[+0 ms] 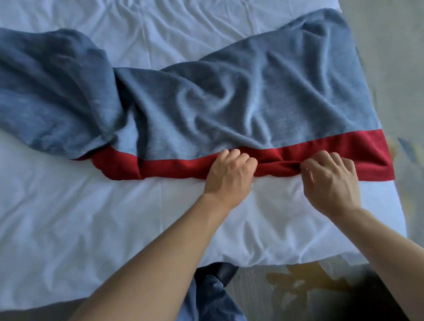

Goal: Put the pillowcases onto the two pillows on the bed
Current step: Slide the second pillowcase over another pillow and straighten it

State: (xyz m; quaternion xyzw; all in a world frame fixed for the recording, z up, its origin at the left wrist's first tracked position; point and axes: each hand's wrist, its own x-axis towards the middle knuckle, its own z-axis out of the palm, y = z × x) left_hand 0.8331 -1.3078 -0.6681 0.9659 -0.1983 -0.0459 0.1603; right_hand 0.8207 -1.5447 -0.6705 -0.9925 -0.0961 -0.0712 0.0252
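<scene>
A grey-blue pillowcase [264,95] with a red band along its near edge lies rumpled across the bed. My left hand [229,174] grips the red band with curled fingers. My right hand [331,178] pinches the same band a little to the right. Between the hands the red cloth is bunched up. A second grey-blue pillowcase [40,91] lies crumpled on the left, overlapping the first. Under my hands lies a white pillow [272,231] at the bed's near right corner. Another white pillow [60,219] lies to its left.
The white sheet [173,26] of the bed stretches beyond the pillowcases. The bed's right edge runs down the right side, with a patterned floor [412,86] past it. My blue trouser leg and dark shoe [218,284] show below the near edge.
</scene>
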